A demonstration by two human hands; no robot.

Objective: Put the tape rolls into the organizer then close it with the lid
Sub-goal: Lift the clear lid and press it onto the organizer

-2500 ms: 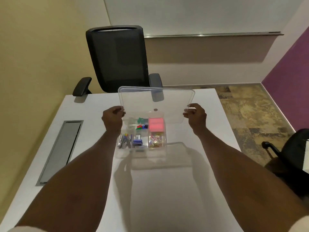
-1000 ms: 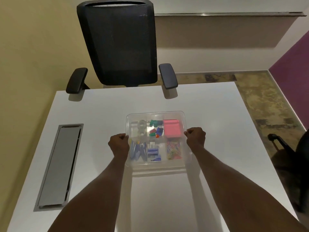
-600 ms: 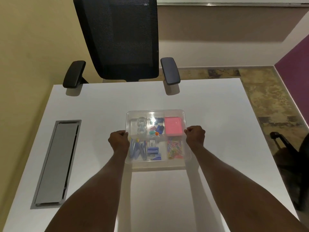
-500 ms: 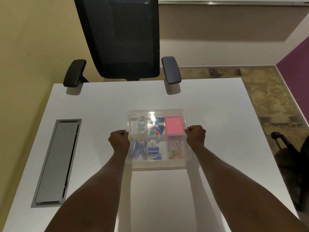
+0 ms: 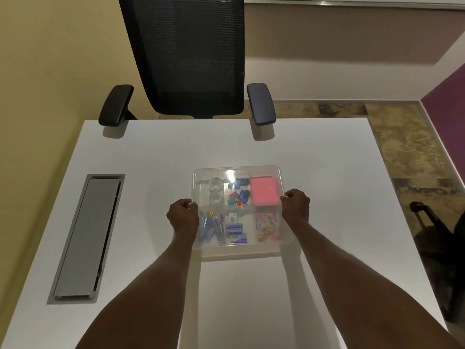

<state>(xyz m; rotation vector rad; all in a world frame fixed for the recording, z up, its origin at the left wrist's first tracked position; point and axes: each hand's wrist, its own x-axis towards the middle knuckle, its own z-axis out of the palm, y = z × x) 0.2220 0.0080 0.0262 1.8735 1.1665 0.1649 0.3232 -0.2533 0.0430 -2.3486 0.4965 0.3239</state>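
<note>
A clear plastic organizer point(image 5: 241, 250) sits mid-table with a clear lid point(image 5: 236, 171) lying flat over it. Two clear tape rolls point(image 5: 216, 191) lie in its far-left compartment, seen through the lid. A pink sticky-note pad point(image 5: 264, 190), coloured clips, blue staple boxes and paper clips fill the other compartments. My left hand point(image 5: 183, 217) pinches the lid's left edge. On the opposite side, my right hand point(image 5: 295, 205) pinches the right edge.
The white table point(image 5: 156, 159) has a grey cable hatch point(image 5: 86, 238) at the left. A black mesh office chair point(image 5: 191, 56) stands at the far edge. Part of another dark chair point(image 5: 442, 243) shows at the right, beside the table.
The lid, held up in the air 2.5 s ago, has come down flat onto the organizer. In the last half second my hands and the lid have hardly moved.
</note>
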